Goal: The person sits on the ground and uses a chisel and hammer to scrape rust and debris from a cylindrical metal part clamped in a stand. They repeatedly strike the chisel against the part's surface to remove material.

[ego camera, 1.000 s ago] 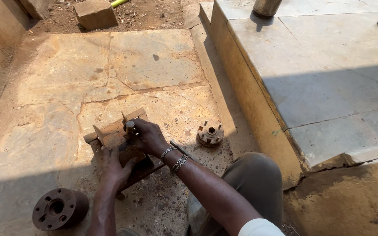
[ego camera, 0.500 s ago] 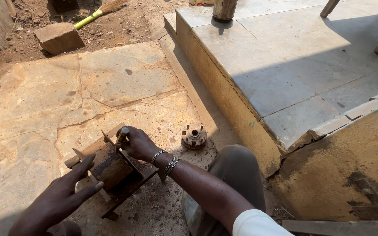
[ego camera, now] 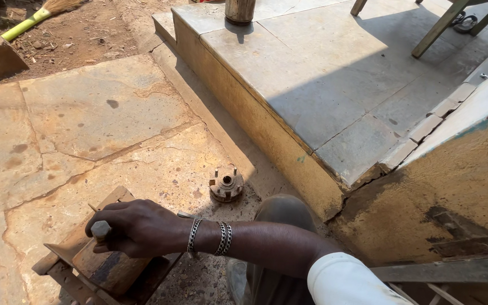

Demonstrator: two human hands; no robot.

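Right hand point(ego camera: 136, 229) gripping metal handle point(ego camera: 100, 229) atop rusty block point(ego camera: 105, 265), sitting on stone floor point(ego camera: 97, 118) by knee. Left hand not showing. Studded hub point(ego camera: 226, 184) lying nearby. Best keeping wrist straight, block steady.

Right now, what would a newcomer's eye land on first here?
Bottom left, the right hand, two metal bracelets at its wrist, is closed around a metal rod over a rusty metal block. Just beyond, a round rusty hub with studs sits alone on the stone paving, beside the raised step.
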